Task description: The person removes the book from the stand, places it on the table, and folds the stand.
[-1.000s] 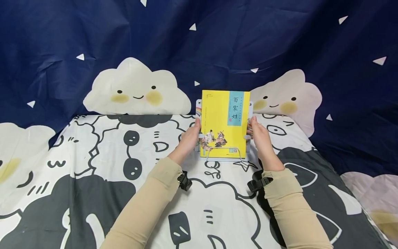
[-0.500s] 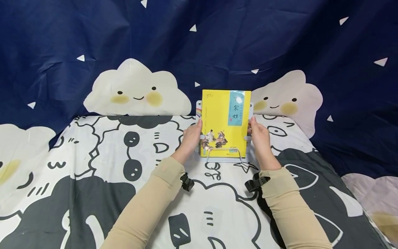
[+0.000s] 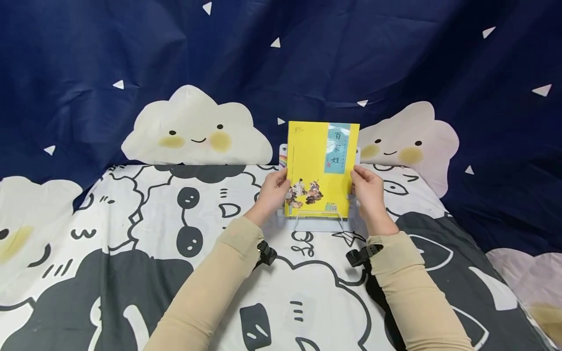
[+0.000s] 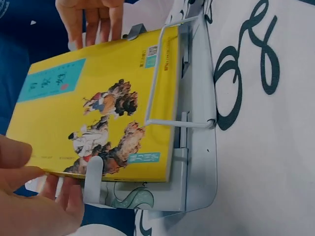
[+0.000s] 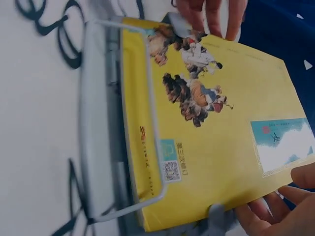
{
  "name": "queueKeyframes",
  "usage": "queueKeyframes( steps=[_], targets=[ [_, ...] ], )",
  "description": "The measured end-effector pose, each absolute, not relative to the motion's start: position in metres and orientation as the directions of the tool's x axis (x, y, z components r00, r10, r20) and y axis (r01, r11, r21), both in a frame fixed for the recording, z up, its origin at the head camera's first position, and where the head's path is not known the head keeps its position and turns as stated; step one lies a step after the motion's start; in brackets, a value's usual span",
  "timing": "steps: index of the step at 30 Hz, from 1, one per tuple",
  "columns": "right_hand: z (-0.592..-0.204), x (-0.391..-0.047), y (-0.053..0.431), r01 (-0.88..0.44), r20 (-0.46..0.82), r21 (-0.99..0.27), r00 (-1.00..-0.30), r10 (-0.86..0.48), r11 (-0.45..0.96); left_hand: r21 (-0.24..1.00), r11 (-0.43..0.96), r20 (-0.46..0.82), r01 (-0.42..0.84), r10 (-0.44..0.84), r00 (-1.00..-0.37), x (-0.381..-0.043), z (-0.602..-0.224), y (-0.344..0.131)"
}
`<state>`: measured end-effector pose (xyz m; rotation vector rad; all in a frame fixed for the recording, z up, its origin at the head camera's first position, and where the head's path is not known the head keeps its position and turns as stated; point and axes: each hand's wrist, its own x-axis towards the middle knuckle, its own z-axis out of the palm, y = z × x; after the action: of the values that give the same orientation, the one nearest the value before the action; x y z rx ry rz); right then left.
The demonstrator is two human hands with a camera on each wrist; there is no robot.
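A yellow book (image 3: 313, 190) with a blue title panel and small painted figures stands on a pale metal book stand (image 4: 202, 167). My left hand (image 3: 273, 192) grips its left edge, thumb toward the cover and fingers behind. On the opposite edge, my right hand (image 3: 370, 192) holds the book the same way. Across the lower cover runs the stand's wire page holder (image 4: 182, 123). A side clip (image 4: 93, 177) overlaps the edge near my left hand in the left wrist view, and another clip (image 5: 215, 219) shows near my right hand. The book hides most of the stand's back.
The stand rests on a white and dark grey cartoon-print cloth (image 3: 303, 287). Behind it hangs a navy curtain (image 3: 246, 53) with white triangles and smiling clouds. A black wrist camera (image 3: 265, 253) is strapped to each wrist.
The book has risen slightly relative to the stand, its top now leaning a little rightward. Both hands have shifted from the stand's sides onto the book's edges.
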<state>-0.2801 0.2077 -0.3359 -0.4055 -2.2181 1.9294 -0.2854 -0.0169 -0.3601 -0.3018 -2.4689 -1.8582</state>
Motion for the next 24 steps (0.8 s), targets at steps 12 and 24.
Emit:
queueKeyframes(
  steps=[12, 24],
  targets=[
    [-0.314, -0.29, 0.197, -0.033, 0.09, -0.987, -0.927, 0.363, 0.16, 0.958, 0.184, 0.22, 0.22, 0.021, -0.975, -0.294, -0.351, -0.024],
    [-0.296, -0.285, 0.187, -0.134, 0.172, -0.984, -0.897, 0.407, 0.12, 0.968, 0.002, 0.249, 0.25, -0.072, -0.966, -0.293, -0.344, -0.025]
  ],
)
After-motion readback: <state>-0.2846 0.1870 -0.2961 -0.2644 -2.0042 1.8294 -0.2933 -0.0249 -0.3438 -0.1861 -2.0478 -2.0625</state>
